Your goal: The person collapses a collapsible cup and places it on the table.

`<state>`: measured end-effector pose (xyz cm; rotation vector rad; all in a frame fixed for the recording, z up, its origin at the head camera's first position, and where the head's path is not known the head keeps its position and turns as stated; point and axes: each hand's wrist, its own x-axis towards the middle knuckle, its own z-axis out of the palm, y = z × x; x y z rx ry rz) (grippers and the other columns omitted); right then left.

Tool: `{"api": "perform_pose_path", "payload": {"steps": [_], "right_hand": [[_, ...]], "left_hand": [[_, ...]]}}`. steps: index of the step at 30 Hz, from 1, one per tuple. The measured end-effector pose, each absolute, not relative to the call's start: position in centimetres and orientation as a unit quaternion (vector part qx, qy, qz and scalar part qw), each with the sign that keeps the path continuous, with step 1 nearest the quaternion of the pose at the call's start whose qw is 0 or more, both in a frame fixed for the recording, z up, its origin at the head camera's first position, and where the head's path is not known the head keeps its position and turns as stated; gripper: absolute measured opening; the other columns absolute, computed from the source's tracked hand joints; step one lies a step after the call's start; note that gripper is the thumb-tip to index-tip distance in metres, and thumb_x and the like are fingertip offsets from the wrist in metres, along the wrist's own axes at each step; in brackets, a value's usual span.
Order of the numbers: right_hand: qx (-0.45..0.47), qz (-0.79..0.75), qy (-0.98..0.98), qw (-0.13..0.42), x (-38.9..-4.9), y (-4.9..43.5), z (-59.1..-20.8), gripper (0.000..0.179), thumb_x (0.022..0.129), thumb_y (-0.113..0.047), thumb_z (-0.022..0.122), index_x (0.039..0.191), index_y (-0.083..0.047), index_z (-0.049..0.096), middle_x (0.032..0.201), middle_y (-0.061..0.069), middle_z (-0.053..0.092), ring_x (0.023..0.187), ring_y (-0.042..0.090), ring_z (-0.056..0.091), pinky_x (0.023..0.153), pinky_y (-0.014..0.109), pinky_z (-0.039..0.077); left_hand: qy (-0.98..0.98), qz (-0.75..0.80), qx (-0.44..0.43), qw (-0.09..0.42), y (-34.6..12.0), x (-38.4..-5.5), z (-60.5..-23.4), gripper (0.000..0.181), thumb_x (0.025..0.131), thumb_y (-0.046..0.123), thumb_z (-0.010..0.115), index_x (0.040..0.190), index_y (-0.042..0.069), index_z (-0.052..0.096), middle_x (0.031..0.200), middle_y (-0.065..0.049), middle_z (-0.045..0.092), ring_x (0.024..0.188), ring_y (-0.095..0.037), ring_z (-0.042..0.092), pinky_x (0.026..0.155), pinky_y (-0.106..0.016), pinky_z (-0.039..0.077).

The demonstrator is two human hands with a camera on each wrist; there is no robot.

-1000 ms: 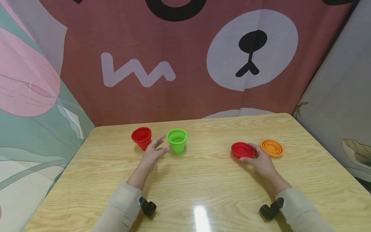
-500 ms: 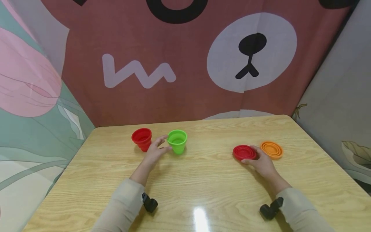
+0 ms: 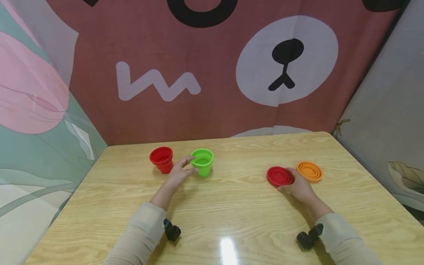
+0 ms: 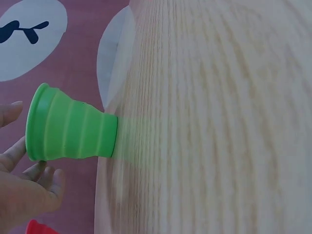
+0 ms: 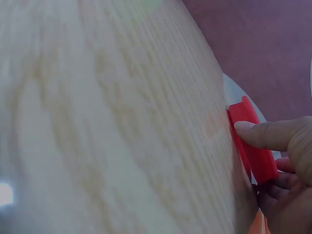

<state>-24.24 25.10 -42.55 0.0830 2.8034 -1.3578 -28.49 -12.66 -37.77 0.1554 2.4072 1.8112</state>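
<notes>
My left hand (image 3: 179,174) is at the left side of an upright green collapsible cup (image 3: 204,168). Its thumb and fingers are spread beside the rim; in the left wrist view the thumb stands apart from the cup (image 4: 73,126) and a fingertip meets the rim's edge. On the right, my right hand (image 3: 299,186) holds a flattened red collapsible cup (image 3: 279,176) by its right edge. The right wrist view shows the thumb on the near side of this red cup (image 5: 253,146) and the other fingers partly hidden behind it.
An expanded red cup (image 3: 161,159) stands left of the left hand. Close behind the right hand lies a flattened orange cup (image 3: 309,171). All are on a wooden table (image 3: 232,206), with a printed curtain (image 3: 215,114) at its back edge.
The left hand has moved slightly right, its fingers now overlapping the green cup's rim. The right hand has drawn the flattened red cup a little nearer and to the right.
</notes>
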Motion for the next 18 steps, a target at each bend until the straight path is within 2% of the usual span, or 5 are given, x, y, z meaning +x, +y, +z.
{"api": "perform_pose_path", "payload": {"steps": [9, 18], "right_hand": [[0.01, -0.419, 0.908, 0.006, -24.2, 25.17, -42.63, 0.079, 0.067, -0.009, 0.071, 0.127, 0.013, 0.024, 0.121, 0.033, 0.034, 0.111, 0.042, 0.033, 0.092, 0.052, 0.026], [0.025, -0.436, 0.899, 0.033, -24.29, 25.28, -42.4, 0.085, 0.068, -0.014, 0.072, 0.13, 0.012, 0.019, 0.127, 0.032, 0.028, 0.115, 0.043, 0.028, 0.094, 0.052, 0.022]], "left_hand": [[0.8, 0.595, 0.046, 0.057, -12.44, -28.86, -38.07, 0.05, 0.074, 0.007, 0.063, 0.122, 0.006, 0.046, 0.13, -0.017, 0.035, 0.121, -0.029, 0.027, 0.095, -0.045, 0.028], [0.806, 0.588, 0.051, 0.032, -12.16, -29.32, -38.42, 0.045, 0.074, 0.008, 0.064, 0.117, 0.004, 0.05, 0.133, -0.011, 0.034, 0.12, -0.028, 0.03, 0.095, -0.044, 0.028]]}}
